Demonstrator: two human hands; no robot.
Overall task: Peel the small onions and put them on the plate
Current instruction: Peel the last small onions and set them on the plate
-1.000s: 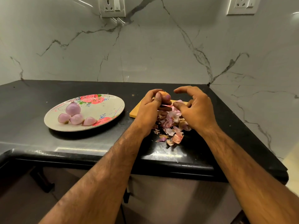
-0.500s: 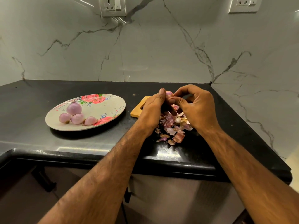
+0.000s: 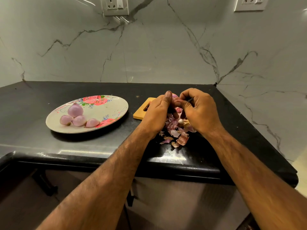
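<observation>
The onion (image 3: 174, 96) sits high between the two hands, at the 12 o'clock tip of where they meet, and only a small pink cap of it shows above the fingers. The left hand (image 3: 156, 112) grips it from 9 o'clock, fingers curled under and thumb standing upright against its near side. The right hand (image 3: 201, 112) comes in from 3 o'clock, fingers curled, with thumb and forefinger tips pinched together at the onion's skin. Whether a strip is already lifted cannot be told. The bulb is too covered to read its long axis.

The relation that matters is onion to plate (image 3: 108, 112). The plate lies at about 9 o'clock from the hands, well apart, on the same counter (image 3: 49, 90). The left hand is the nearer one and already carries the bulb, so it looks like the natural hand for the drop. Four peeled onions (image 3: 75, 110) cluster in the plate's 8 o'clock part, leaving its 3 o'clock side bare and closest.

Peels (image 3: 178, 135) lie heaped at 6 o'clock, under the hands, and a board (image 3: 140, 113) shows just beside the left hand at 9 o'clock. I judge the peeling is not yet done
</observation>
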